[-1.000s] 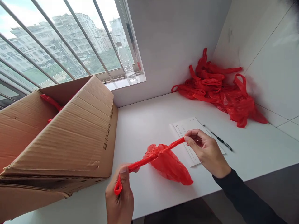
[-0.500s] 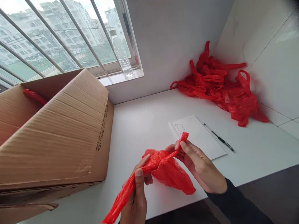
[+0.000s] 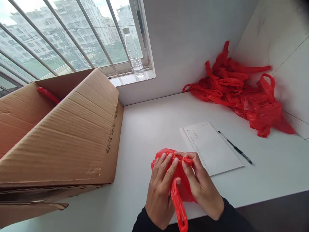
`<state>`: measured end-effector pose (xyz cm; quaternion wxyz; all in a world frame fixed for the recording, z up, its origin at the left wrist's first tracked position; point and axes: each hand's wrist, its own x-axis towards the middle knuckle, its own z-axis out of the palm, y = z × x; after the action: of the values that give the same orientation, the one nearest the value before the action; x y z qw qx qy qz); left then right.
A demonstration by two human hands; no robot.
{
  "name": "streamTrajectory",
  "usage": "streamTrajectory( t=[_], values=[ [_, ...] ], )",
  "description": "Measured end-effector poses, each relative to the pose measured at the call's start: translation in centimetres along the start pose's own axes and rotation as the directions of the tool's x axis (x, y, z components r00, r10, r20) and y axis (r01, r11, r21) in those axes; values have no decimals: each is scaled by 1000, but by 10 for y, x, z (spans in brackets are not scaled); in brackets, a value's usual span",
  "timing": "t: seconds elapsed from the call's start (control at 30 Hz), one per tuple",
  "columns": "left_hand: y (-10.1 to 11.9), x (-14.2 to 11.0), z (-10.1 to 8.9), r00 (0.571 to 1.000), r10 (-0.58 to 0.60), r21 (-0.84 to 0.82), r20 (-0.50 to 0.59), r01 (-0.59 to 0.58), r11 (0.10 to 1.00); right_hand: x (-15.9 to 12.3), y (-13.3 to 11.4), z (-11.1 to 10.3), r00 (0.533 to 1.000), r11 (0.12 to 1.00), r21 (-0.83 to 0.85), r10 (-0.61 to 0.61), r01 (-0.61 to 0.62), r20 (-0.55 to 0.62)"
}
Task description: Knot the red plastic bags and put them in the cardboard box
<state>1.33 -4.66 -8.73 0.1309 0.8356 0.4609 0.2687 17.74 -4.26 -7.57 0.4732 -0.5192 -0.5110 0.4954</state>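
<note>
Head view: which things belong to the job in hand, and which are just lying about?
In the job:
- bag: the right hand pinches it, the left hand is on it
- red pile, probably: similar plastic
- box, probably: red plastic shows inside

Lying about, it seems:
- paper
- pen
- bottle, on the sill

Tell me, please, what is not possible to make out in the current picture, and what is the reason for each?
All in the head view:
1. Whether the red bag is knotted: covered by fingers of the left hand.
2. The bottom inside the box: hidden behind its near side.
3. The box's left end: cut off by the picture edge.
4. Writing on the paper: too small.
</note>
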Motion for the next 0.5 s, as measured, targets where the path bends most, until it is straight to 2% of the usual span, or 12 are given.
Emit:
streamTrajectory(
  t=[0.1, 0.2, 0.4, 0.5],
  values=[
    [-11, -5, 25, 997, -42, 100, 70, 35, 994, -5, 25, 8, 997, 968, -239, -71, 77, 30],
    [-16, -13, 39, 993, -63, 117, 98, 51, 992, -8, 46, 11, 987, 911, -380, -156, 160, 41],
    [-10, -20, 42, 984, -116, 118, 135, 100, 988, -10, 72, 7, 968, 847, -471, -238, 247, 81],
    [-9, -21, 42, 984, -121, 95, 133, 109, 989, -13, 82, 7, 977, 866, -453, -199, 211, 74]
  ],
)
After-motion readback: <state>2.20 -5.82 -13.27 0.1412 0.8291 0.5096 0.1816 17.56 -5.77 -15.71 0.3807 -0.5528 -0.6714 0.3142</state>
